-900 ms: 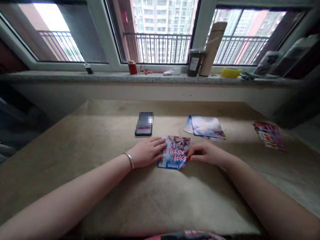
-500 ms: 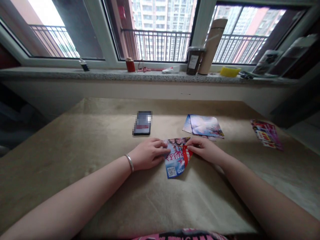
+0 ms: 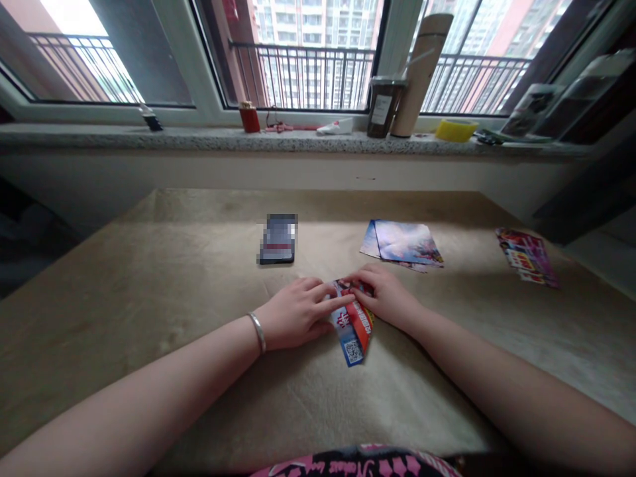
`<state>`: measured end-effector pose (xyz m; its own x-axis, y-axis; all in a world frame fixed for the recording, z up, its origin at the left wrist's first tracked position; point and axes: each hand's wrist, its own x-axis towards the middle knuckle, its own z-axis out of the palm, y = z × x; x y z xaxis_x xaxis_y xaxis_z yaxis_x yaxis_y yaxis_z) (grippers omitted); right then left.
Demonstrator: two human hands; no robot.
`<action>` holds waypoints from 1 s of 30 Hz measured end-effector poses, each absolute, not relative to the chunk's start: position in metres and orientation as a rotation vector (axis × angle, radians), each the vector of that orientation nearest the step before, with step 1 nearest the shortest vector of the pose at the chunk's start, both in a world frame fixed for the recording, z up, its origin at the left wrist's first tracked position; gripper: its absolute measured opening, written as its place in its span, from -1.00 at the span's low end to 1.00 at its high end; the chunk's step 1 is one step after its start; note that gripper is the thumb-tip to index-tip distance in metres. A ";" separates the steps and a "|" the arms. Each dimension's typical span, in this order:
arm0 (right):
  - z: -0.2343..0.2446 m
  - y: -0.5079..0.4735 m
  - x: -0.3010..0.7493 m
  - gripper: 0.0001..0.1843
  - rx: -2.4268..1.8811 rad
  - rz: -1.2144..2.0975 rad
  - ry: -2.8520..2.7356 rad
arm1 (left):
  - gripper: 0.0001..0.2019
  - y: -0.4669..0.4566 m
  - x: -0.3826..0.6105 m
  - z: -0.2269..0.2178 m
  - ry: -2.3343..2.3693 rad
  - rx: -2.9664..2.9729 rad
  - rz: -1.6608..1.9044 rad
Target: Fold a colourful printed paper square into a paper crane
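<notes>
A colourful printed leaflet [image 3: 354, 328], blue with a red band and a QR code, lies folded on the tan table [image 3: 149, 278] in front of me. My left hand [image 3: 298, 311], with a silver bangle at the wrist, presses on the leaflet's left side, index finger stretched across it. My right hand [image 3: 385, 295] pinches the leaflet's top right edge, fingers curled over the fold. Part of the leaflet is hidden under both hands.
A dark phone [image 3: 278, 238] lies beyond my left hand. A small stack of blue leaflets [image 3: 405, 244] sits behind my right hand, and another leaflet [image 3: 527, 257] lies far right. The windowsill [image 3: 199, 139] holds a red can [image 3: 248, 117], a jar, a tan cylinder and yellow tape [image 3: 456, 128].
The leaflet lay flat under both hands. My right hand has folded its right side over toward the left, and the leaflet is now narrower with its red band on top.
</notes>
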<state>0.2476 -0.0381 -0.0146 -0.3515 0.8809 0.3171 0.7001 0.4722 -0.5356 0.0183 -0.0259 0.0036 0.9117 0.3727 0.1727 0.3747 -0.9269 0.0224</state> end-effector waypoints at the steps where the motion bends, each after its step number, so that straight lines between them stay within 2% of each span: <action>1: -0.014 -0.039 0.247 -0.86 -1.312 0.424 -2.138 | -0.52 -0.027 0.019 0.003 -0.606 -3.050 -0.259; 5: -0.011 -0.043 0.251 -0.78 -1.340 0.628 -1.965 | -0.58 -0.028 0.018 0.001 -0.603 -3.035 -0.250; 6: -0.010 -0.043 0.253 -0.82 -1.339 0.650 -1.954 | -0.59 -0.027 0.018 0.001 -0.606 -3.034 -0.254; 8: -0.008 -0.043 0.258 -0.92 -1.304 0.587 -2.051 | -0.59 -0.027 0.017 0.001 -0.611 -3.035 -0.264; 12: -0.006 -0.041 0.262 -0.91 -1.232 0.486 -2.126 | -0.60 -0.028 0.017 0.003 -0.623 -3.069 -0.276; 15: -0.008 -0.039 0.259 -0.94 -1.299 0.456 -2.110 | -0.52 -0.028 0.017 0.004 -0.664 -3.102 -0.314; 18: -0.013 -0.039 0.255 -0.91 -1.335 0.419 -2.091 | -0.47 -0.027 0.018 0.003 -0.653 -3.115 -0.314; 22: -0.018 -0.039 0.254 -0.73 -1.319 0.468 -1.992 | -0.52 -0.024 0.018 0.000 -0.617 -3.129 -0.297; 26: -0.011 -0.040 0.254 -0.84 -1.247 0.351 -2.055 | -0.57 -0.022 0.018 -0.002 -0.611 -3.117 -0.324; 30: -0.004 -0.043 0.260 -0.81 -1.093 0.325 -2.166 | -0.58 -0.022 0.018 -0.001 -0.603 -3.103 -0.338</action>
